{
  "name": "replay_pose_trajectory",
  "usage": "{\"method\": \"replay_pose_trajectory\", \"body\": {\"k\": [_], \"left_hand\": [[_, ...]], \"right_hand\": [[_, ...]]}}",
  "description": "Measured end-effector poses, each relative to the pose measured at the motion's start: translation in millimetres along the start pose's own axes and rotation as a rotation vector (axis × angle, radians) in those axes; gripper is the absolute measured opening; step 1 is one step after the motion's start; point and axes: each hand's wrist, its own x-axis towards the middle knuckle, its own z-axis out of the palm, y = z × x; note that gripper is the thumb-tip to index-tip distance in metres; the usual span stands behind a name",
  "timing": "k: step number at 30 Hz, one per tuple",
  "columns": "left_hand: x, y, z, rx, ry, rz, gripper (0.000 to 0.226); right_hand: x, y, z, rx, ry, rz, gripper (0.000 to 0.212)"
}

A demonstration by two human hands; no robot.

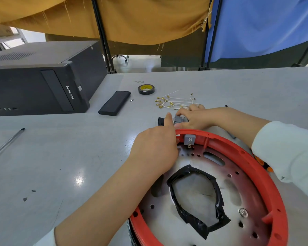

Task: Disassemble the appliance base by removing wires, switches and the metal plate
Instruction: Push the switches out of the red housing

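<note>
The round appliance base (267, 176) with its red plastic rim lies at the table's lower right. Inside it sits the scorched metal plate (242, 192), with a black tape-edged cutout (194, 192). One grey switch (189, 139) stays clipped into the far rim. My left hand (155, 148) rests on the rim's far left, index finger stretched toward a black part (160, 121). Just beyond the rim my right hand (194, 118) pinches a loose grey switch (179, 119). A bundle of white wires with brass terminals (174, 102) lies behind the hands.
A black computer tower (34, 80) lies at the left. A black flat case (115, 102), a tape roll (146, 89) and a small screw (131, 100) sit mid-table. A pen (7, 142) lies at the left edge. An orange-handled tool (263, 164) shows under my right sleeve.
</note>
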Motion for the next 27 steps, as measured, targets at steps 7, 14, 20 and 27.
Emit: {"method": "replay_pose_trajectory", "body": {"k": [7,14,20,27], "left_hand": [[0,0,0,-0.017,0.014,0.009,0.067],[0,-2,1,-0.037,0.035,0.015,0.059],[0,-2,0,-0.034,0.012,0.009,0.067],[1,0,-2,-0.027,-0.021,-0.005,0.066]], "right_hand": [[6,-29,-2,-0.004,0.006,-0.018,0.054],[13,-49,-6,-0.034,-0.042,0.004,0.054],[4,-32,-9,-0.013,-0.021,-0.007,0.056],[-9,-6,-17,0.184,0.005,-0.053,0.067]]}}
